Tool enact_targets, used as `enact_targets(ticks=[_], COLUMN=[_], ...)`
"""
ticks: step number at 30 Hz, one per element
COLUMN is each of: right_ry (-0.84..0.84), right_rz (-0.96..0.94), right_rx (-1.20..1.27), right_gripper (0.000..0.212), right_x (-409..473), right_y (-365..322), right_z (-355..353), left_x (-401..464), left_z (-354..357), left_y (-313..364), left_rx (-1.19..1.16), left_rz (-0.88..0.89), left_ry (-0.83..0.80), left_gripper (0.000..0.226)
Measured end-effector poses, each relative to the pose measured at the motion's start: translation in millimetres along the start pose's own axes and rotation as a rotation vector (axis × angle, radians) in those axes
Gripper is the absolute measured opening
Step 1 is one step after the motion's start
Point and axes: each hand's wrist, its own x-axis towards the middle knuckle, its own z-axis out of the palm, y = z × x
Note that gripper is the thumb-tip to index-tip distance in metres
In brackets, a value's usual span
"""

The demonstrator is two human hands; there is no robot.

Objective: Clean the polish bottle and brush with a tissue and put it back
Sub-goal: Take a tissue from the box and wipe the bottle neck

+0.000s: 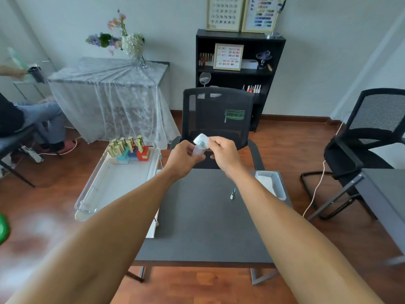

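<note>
**Wiping bottle w/ tissue above desk**

Both hands raised over far edge of desk (197,227). Left hand (184,156) grips pale polish bottle (198,151); right hand (223,153) pinches crumpled white tissue (201,140) against bottle top. Brush cap (232,194) lies on desk, near tissue box (278,185) at right edge. Clear tray (105,194) to the left holds gold-capped bottles (127,145) at its far end.

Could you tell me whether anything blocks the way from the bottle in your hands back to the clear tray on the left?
Nothing visible does. The small pale polish bottle is held above the dark grey table, and the clear plastic tray has bare floor in front of the gold-capped bottles.
</note>
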Motion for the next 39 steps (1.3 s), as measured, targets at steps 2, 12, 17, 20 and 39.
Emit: enact_targets(ticks=[2, 12, 17, 20, 39], right_ry=[0.019, 0.115, 0.136, 0.142, 0.186], right_rz=[0.011, -0.013, -0.022, -0.02, -0.068], right_rx=[-0.032, -0.288, -0.271, -0.245, -0.284], right_gripper=[0.027, 0.028, 0.03, 0.029, 0.028], right_x=[-3.9, -16.7, -13.5, -11.1, -18.3], right_y=[0.1, -1.7, -3.8, -2.8, 9.5], right_z=[2.6, 9.0, -2.0, -6.0, 0.8], left_x=[-0.1, -6.3, -4.8, -3.9, -6.0], left_z=[2.5, 18.2, 15.5, 12.5, 21.7], left_y=[-1.3, 9.0, 13.5, 14.5, 13.5], left_rx=[0.01, -0.037, -0.049, -0.238, -0.078], left_rz=[-0.016, -0.023, 0.011, -0.008, -0.017], left_ry=[0.011, 0.132, -0.007, -0.062, 0.146], left_gripper=[0.03, 0.027, 0.037, 0.036, 0.02])
